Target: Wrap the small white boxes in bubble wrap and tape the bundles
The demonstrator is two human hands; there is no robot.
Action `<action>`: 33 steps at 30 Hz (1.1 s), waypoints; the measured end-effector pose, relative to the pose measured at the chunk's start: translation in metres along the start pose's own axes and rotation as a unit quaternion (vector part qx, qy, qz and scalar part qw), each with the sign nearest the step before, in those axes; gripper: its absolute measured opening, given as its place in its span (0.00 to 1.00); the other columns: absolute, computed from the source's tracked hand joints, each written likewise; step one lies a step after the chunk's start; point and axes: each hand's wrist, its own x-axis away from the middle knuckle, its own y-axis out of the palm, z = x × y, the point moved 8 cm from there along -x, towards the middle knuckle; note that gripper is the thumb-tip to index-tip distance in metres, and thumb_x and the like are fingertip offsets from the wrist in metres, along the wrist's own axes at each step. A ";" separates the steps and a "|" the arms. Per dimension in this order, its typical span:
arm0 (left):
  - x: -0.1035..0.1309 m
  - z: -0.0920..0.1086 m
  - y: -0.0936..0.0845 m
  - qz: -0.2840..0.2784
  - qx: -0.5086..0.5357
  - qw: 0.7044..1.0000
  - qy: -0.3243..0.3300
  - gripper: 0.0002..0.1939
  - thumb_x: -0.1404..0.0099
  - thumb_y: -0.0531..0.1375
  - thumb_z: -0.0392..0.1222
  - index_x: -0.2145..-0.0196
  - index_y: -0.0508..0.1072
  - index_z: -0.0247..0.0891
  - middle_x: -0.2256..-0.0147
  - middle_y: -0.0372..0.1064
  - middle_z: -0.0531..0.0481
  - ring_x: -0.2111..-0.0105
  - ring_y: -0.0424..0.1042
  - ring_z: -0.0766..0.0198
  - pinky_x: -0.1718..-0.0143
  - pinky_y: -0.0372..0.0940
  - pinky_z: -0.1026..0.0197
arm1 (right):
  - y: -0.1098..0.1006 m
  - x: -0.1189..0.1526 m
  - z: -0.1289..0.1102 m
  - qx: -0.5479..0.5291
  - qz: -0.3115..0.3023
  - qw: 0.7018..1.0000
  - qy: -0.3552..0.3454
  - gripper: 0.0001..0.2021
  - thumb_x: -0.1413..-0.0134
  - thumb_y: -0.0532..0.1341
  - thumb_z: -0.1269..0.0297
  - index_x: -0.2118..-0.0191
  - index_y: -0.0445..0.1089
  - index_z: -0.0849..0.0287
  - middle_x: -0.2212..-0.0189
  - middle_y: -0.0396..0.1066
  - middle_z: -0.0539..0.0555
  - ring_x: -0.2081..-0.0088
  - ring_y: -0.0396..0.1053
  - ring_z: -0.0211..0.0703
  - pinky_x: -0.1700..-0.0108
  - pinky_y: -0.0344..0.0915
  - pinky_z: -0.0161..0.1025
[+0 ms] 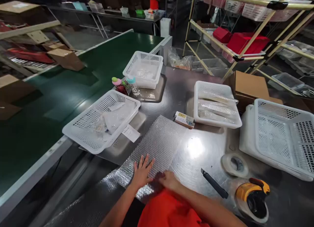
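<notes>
A sheet of clear bubble wrap (162, 138) lies on the metal table and trails over its near left edge. My left hand (141, 173) rests flat on the wrap with its fingers spread. Beside it, my right hand (169, 180) is closed at the wrap's near edge, close to my red top; its fingertips are blurred and what they hold is hidden. To the right lies a black cutter knife (214, 184). A small printed box (183, 120) sits at the wrap's far right corner.
White baskets with plastic-wrapped items stand left (73, 127), at the back (157, 62) and right (239, 123). Stacked baskets (260, 148), a tape roll (242, 168) and an orange tape dispenser (247, 191) occupy the right. A green conveyor (103, 60) runs along the left.
</notes>
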 end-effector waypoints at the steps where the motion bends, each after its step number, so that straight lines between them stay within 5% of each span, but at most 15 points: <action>1: 0.006 -0.002 0.004 0.006 -0.008 1.000 0.005 0.51 0.45 0.67 0.43 0.31 0.43 0.56 0.29 0.26 0.45 0.31 0.27 0.37 0.38 0.37 0.26 | -0.018 -0.005 -0.011 0.035 0.024 0.999 -0.025 0.06 0.59 0.62 0.71 0.70 0.74 0.61 0.63 0.75 0.62 0.52 0.69 0.63 0.46 0.59 0.57; 4: 0.024 -0.013 0.011 0.014 -0.022 1.000 0.006 0.48 0.44 0.66 0.39 0.32 0.47 0.58 0.29 0.32 0.47 0.31 0.33 0.37 0.38 0.39 0.27 | -0.055 -0.022 -0.045 0.252 0.062 0.958 -0.123 0.22 0.47 0.58 0.72 0.45 0.68 0.58 0.35 0.57 0.62 0.34 0.50 0.61 0.36 0.46 0.57; 6: 0.028 -0.017 0.007 0.027 -0.021 0.999 0.010 0.42 0.41 0.63 0.39 0.33 0.54 0.58 0.30 0.39 0.45 0.31 0.40 0.37 0.37 0.39 0.28 | -0.058 -0.035 -0.051 0.419 0.040 0.894 -0.152 0.27 0.45 0.58 0.71 0.38 0.62 0.56 0.30 0.46 0.61 0.32 0.45 0.62 0.36 0.46 0.58; 8: 0.025 -0.014 -0.005 0.055 -0.015 0.998 0.024 0.35 0.38 0.60 0.39 0.35 0.60 0.55 0.31 0.45 0.43 0.32 0.45 0.40 0.36 0.41 0.32 | -0.055 -0.043 -0.044 0.502 0.020 0.853 -0.145 0.29 0.46 0.60 0.70 0.37 0.60 0.55 0.31 0.46 0.61 0.33 0.45 0.64 0.37 0.50 0.59; 11: 0.004 0.002 -0.027 0.092 -0.001 0.995 0.045 0.35 0.37 0.59 0.37 0.34 0.58 0.51 0.30 0.40 0.42 0.31 0.42 0.43 0.34 0.42 0.36 | -0.054 -0.049 -0.039 0.509 0.041 0.848 -0.144 0.23 0.44 0.59 0.68 0.41 0.65 0.57 0.33 0.53 0.62 0.36 0.52 0.64 0.41 0.55 0.56; 14: -0.026 0.020 -0.037 0.053 0.013 0.998 0.037 0.44 0.40 0.63 0.39 0.31 0.49 0.52 0.29 0.30 0.42 0.30 0.33 0.38 0.36 0.39 0.29 | -0.075 -0.061 -0.053 0.493 0.082 0.854 -0.147 0.21 0.42 0.58 0.65 0.43 0.66 0.57 0.35 0.55 0.64 0.39 0.56 0.60 0.42 0.56 0.52; 19: -0.049 0.035 -0.029 -0.052 0.019 0.998 0.006 0.51 0.45 0.67 0.40 0.31 0.45 0.53 0.29 0.24 0.43 0.31 0.25 0.33 0.40 0.36 0.22 | -0.180 -0.108 -0.108 0.500 0.286 0.806 -0.139 0.25 0.37 0.51 0.68 0.35 0.55 0.68 0.38 0.58 0.71 0.42 0.59 0.57 0.45 0.58 0.49; 22: -0.045 0.038 -0.029 -0.064 0.010 0.998 -0.001 0.49 0.43 0.64 0.38 0.30 0.44 0.53 0.29 0.22 0.43 0.31 0.22 0.35 0.39 0.34 0.23 | -0.219 -0.132 -0.113 0.524 0.331 0.774 -0.131 0.25 0.37 0.49 0.70 0.36 0.56 0.71 0.41 0.61 0.72 0.47 0.63 0.59 0.47 0.59 0.52; 28: -0.041 0.039 -0.033 -0.101 0.039 0.994 -0.021 0.52 0.44 0.63 0.37 0.30 0.39 0.53 0.29 0.17 0.45 0.32 0.17 0.37 0.38 0.30 0.25 | -0.220 -0.141 -0.085 0.530 0.322 0.770 -0.147 0.21 0.36 0.49 0.69 0.39 0.60 0.67 0.42 0.63 0.70 0.45 0.60 0.59 0.43 0.53 0.54; 33: -0.046 0.036 -0.022 -0.106 0.069 0.992 -0.009 0.55 0.46 0.65 0.40 0.30 0.35 0.54 0.30 0.13 0.44 0.34 0.12 0.37 0.40 0.24 0.24 | -0.233 -0.152 -0.091 0.517 0.311 0.786 -0.133 0.17 0.37 0.53 0.66 0.45 0.64 0.67 0.49 0.67 0.70 0.52 0.65 0.59 0.53 0.61 0.51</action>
